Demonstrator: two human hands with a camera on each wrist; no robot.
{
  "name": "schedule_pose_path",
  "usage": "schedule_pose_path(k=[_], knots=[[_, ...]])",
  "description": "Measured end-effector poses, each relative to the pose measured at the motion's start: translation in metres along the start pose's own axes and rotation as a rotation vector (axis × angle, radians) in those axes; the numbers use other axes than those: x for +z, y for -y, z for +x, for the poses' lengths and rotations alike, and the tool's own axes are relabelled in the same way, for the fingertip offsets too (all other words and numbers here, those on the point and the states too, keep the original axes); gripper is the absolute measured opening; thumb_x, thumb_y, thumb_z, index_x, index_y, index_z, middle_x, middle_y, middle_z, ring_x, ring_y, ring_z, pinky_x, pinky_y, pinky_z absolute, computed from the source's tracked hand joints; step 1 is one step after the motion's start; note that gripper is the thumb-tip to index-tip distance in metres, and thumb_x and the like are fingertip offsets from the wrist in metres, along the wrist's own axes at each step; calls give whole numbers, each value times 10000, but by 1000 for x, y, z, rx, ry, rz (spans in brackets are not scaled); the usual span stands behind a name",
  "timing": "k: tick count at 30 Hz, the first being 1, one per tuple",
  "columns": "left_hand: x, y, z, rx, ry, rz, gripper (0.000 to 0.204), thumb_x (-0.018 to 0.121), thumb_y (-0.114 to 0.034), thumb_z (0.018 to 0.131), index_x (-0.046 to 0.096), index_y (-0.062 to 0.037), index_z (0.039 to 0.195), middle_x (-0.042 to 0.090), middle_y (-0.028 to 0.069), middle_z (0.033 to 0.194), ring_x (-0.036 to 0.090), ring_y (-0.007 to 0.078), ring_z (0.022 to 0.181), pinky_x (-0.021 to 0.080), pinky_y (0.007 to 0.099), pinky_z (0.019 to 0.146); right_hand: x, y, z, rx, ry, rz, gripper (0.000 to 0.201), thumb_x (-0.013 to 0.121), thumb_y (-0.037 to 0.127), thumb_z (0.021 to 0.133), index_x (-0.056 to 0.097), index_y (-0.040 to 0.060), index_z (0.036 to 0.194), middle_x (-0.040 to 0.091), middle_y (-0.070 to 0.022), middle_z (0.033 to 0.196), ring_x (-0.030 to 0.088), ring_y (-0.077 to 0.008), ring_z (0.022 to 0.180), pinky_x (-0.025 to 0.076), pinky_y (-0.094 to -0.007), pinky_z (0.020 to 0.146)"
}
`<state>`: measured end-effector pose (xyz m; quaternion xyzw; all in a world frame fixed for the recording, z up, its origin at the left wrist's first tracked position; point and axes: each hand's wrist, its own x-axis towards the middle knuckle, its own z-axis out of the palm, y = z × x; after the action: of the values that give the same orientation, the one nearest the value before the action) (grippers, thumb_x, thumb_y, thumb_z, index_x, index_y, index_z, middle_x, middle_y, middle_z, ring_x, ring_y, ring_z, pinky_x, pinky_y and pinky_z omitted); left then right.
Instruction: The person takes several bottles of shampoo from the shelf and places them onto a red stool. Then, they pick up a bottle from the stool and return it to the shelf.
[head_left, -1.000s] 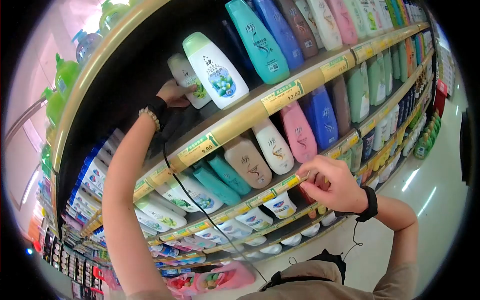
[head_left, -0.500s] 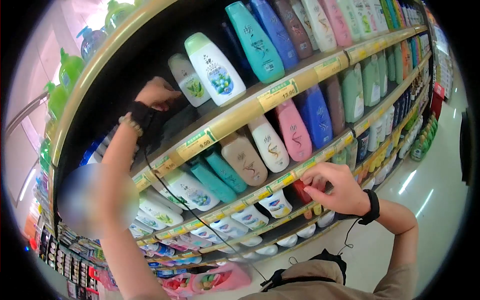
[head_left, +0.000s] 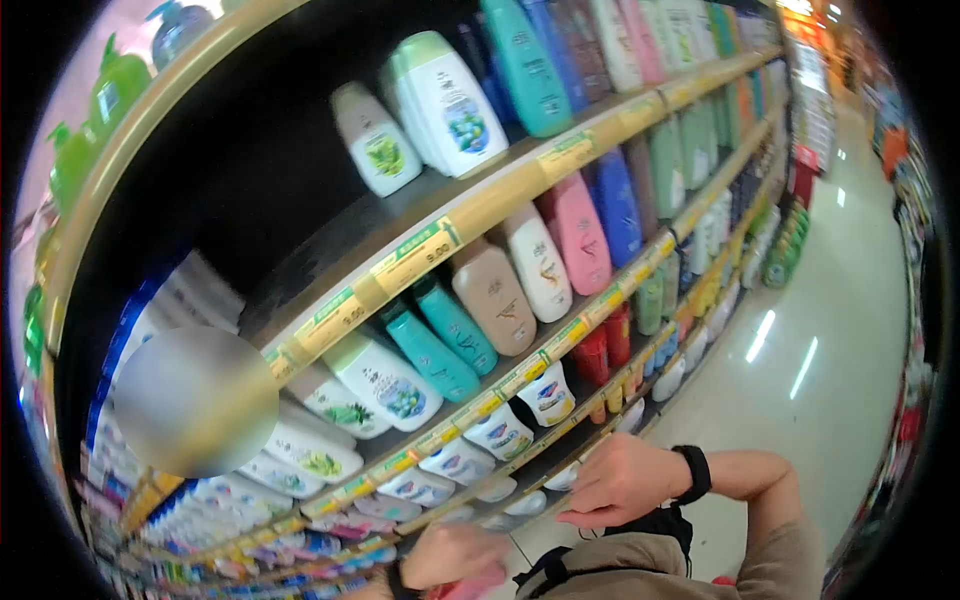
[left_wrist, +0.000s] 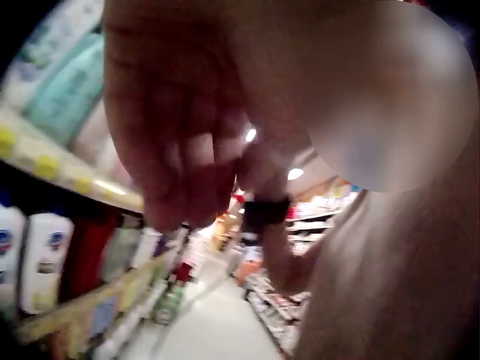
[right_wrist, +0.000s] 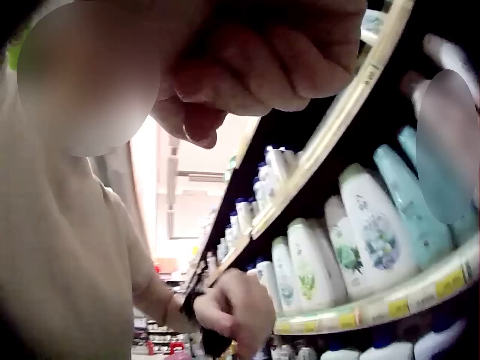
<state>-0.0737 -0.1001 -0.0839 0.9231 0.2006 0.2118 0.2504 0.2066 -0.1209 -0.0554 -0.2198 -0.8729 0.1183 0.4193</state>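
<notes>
My left hand [head_left: 455, 555] hangs low in front of my body, blurred and away from the shelves. In the left wrist view its fingers [left_wrist: 176, 172] droop loosely with nothing held. My right hand [head_left: 625, 482] is held in front of my torso, its fingers loosely curled around nothing; the right wrist view shows those fingers [right_wrist: 262, 71] from below. On the upper shelf stand a white bottle with a pale green cap [head_left: 460, 120] and, to its left, a smaller white bottle with a green leaf print [head_left: 385, 155]. Both hands are apart from them.
Tall shelves hold rows of bottles: teal bottles [head_left: 430, 355], a tan bottle [head_left: 495, 300], a pink bottle [head_left: 580, 240]. A price strip [head_left: 410, 262] runs along the upper shelf edge. The pale aisle floor [head_left: 800, 330] stretches to the right. A blurred disc covers part of the left.
My left hand has left the leaf-print bottle on the upper shelf, drawn back and dropped toward my body. My right hand has lowered away from the shelf edge. The view has turned right.
</notes>
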Motion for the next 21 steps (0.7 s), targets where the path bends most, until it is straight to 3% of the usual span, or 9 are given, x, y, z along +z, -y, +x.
schedule_pose_path(k=[3, 4, 5, 9, 10, 11, 12, 14, 21], knots=[[37, 30, -49, -792, -213, -415, 120, 629, -85, 837, 652, 13, 903, 618, 52, 665, 541, 82, 555, 420, 236, 486, 40, 15, -46, 340, -109, -40, 348, 623, 213, 808, 486, 59, 528, 447, -90, 485, 477, -274, 459, 351, -352, 416], [47, 37, -59, -564, -274, -316, 135, 641, -44, 818, 635, 28, 933, 634, 34, 711, 557, 75, 621, 441, 225, 532, 56, 24, -67, 502, -175, -31, 338, 618, 201, 815, 507, 50, 534, 464, -86, 484, 483, -253, 448, 352, -338, 415], [65, 46, -74, -631, -271, -488, 147, 622, -68, 837, 626, 16, 957, 632, 47, 743, 563, 98, 650, 451, 247, 551, 73, 37, -89, 667, -241, -22, 329, 613, 190, 821, 527, 42, 540, 482, -82, 483, 488, -232, 438, 353, -325, 414], [60, 24, -37, -314, 275, -154, 158, 606, -133, 842, 640, -13, 941, 659, 91, 914, 624, 266, 794, 480, 389, 778, 122, 126, -127, 1200, -787, 153, 309, 584, 146, 855, 592, 8, 579, 553, -52, 497, 499, -113, 427, 366, -256, 420], [77, 33, -32, -136, 239, -206, 127, 613, -140, 819, 644, -49, 902, 641, 83, 822, 614, 260, 703, 475, 358, 651, 134, 148, -130, 1298, -1015, 180, 325, 569, 134, 872, 593, -7, 580, 575, -25, 520, 506, -54, 467, 382, -218, 434], [98, 41, -26, 40, 210, -267, 96, 621, -148, 795, 647, -85, 863, 624, 75, 730, 604, 253, 612, 470, 326, 525, 142, 168, -132, 1337, -1168, 98, 332, 568, 136, 874, 590, -7, 574, 572, -26, 518, 508, -57, 465, 384, -215, 434], [109, 41, -19, 68, 367, -256, 132, 630, -151, 783, 639, -49, 867, 646, 123, 829, 621, 307, 712, 484, 354, 608, 148, 188, -133, 1373, -1325, 9, 340, 566, 138, 875, 587, -7, 569, 570, -27, 517, 509, -59, 464, 386, -213, 435], [133, 17, 1, 188, 527, -349, 119, 634, -118, 790, 652, -37, 876, 653, 115, 801, 630, 251, 660, 490, 309, 587, 161, 228, -129, 1414, -1605, -166, 355, 557, 137, 880, 575, -7, 556, 561, -28, 512, 509, -64, 462, 387, -211, 436], [196, -78, 29, 665, 689, -419, 96, 634, -56, 784, 661, -29, 872, 654, 120, 803, 640, 225, 678, 490, 300, 632, 214, 332, -116, 1542, -1931, -704, 347, 568, 138, 865, 548, -16, 554, 562, -39, 505, 524, -71, 469, 393, -219, 447]])
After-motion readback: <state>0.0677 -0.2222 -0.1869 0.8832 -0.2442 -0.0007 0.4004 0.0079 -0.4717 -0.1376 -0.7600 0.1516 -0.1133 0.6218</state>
